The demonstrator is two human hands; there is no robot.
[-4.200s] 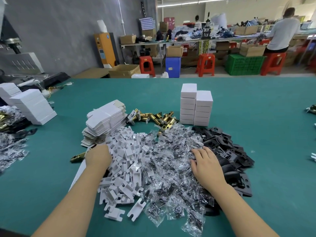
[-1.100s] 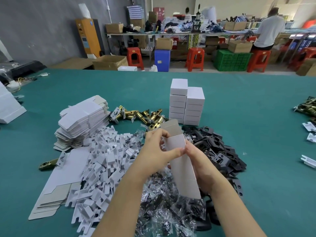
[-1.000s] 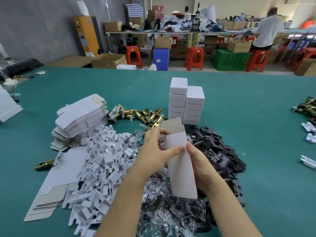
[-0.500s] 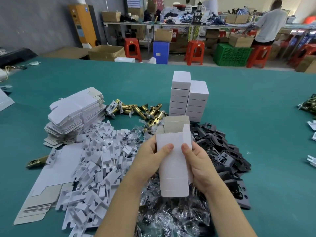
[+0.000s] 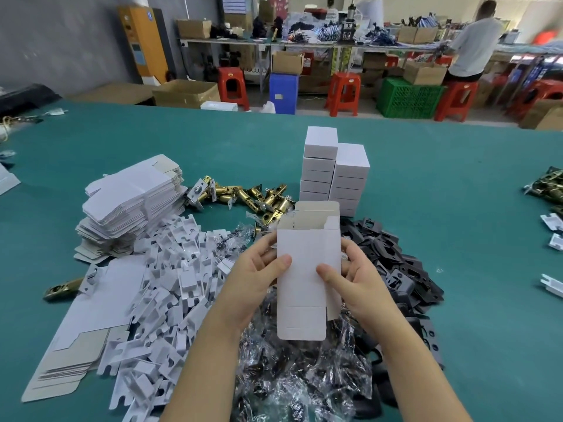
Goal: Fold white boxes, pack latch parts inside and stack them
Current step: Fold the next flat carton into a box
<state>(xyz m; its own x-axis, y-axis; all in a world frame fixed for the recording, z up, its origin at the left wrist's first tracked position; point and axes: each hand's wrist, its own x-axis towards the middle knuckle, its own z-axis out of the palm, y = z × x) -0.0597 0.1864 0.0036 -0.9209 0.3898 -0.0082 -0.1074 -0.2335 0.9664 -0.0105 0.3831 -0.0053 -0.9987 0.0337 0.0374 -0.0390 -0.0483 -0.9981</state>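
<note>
Both hands are gripping a half-opened white cardboard box (image 5: 307, 278) up over the pile of clear plastic screw bags (image 5: 304, 376), left hand (image 5: 256, 278) and right hand (image 5: 356, 278) each pinching a side with thumbs on the front. Its top flaps are sticking up open, and two stacks of finished white boxes (image 5: 333, 175) are sitting just behind on the green table (image 5: 457, 193).

The table (image 5: 426, 166) is covered in plain teal-green, and the half-folded box (image 5: 307, 269) at its middle is white outside with grey-brown card showing inside its open top. At twelve o'clock from it stand plain white stacked boxes (image 5: 335, 172), at eleven brass-gold latch bolts (image 5: 262, 199), at ten white flat blanks (image 5: 134, 199). White plastic pieces (image 5: 170, 287) lie at nine, matte black plates (image 5: 396, 263) at three, and clear glossy bags (image 5: 304, 376) with dark contents at six.
</note>
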